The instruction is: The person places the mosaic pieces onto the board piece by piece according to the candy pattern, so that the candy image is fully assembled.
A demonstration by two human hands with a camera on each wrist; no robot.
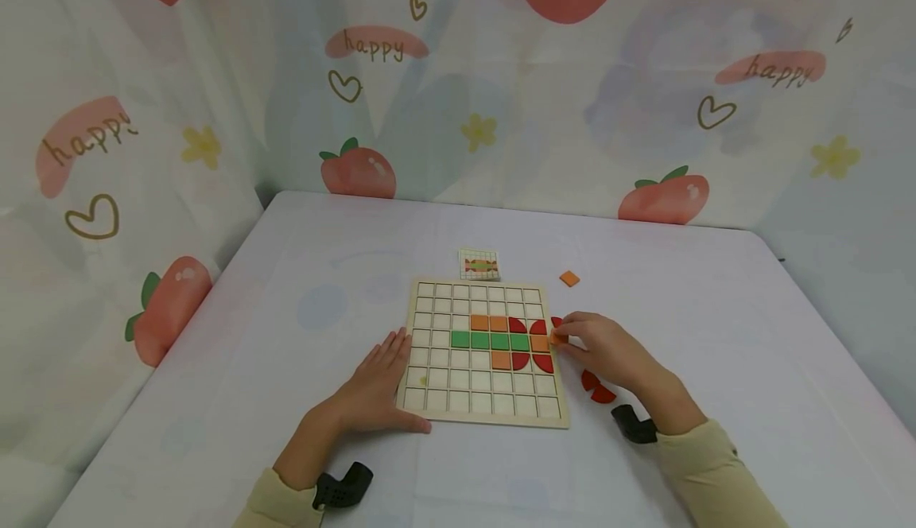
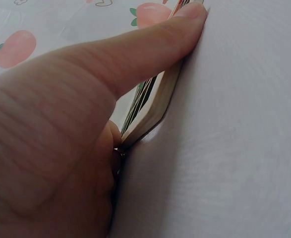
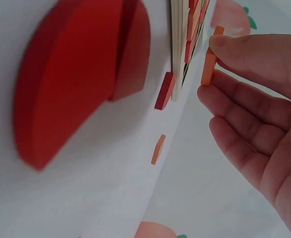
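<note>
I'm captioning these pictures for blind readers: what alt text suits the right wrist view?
A right hand pinches an orange tile near a board. Two red pieces loom large at left; another red piece and a second orange tile lie farther off on the pale tabletop.

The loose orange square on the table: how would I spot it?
On the white table, find the gridded board. Just right of its far right corner lies the orange square, turned like a diamond. Unlike the other orange pieces, it touches neither the board nor the right hand.
</note>
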